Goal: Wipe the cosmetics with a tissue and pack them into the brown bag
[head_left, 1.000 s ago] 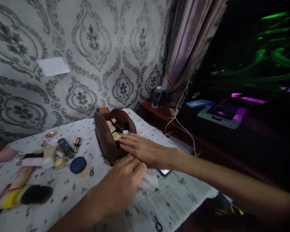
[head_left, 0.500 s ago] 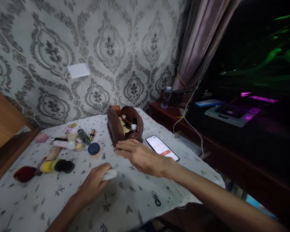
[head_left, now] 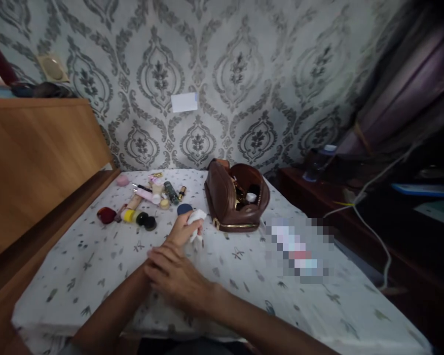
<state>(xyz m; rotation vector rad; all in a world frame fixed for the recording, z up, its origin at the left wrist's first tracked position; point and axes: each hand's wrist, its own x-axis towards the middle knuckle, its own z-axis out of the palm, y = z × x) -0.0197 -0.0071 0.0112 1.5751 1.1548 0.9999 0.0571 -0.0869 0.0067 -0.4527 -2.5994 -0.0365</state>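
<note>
My left hand (head_left: 180,229) is closed around a crumpled white tissue (head_left: 197,219), just in front of a round jar with a dark blue lid (head_left: 184,209). Across my left wrist lies my right hand (head_left: 181,278), its fingers stretched out over the skin and nothing visible in it. To the right of the tissue stands a brown zip bag (head_left: 222,197), unzipped, with a white-capped item (head_left: 250,197) and other small things inside. The palm of the right hand is hidden.
Cosmetics lie at the left: a green tube (head_left: 171,193), a gold lipstick (head_left: 182,193), a pink tube (head_left: 147,195), a yellow-banded container (head_left: 128,215) and sunglasses (head_left: 106,215). A blurred-out patch (head_left: 299,251) covers the right side. A bottle (head_left: 318,163) stands beyond.
My view has swung left. The left hand with the tissue has moved forward toward the blue-lidded jar. My right hand has left the bag's side and come onto my left wrist.
</note>
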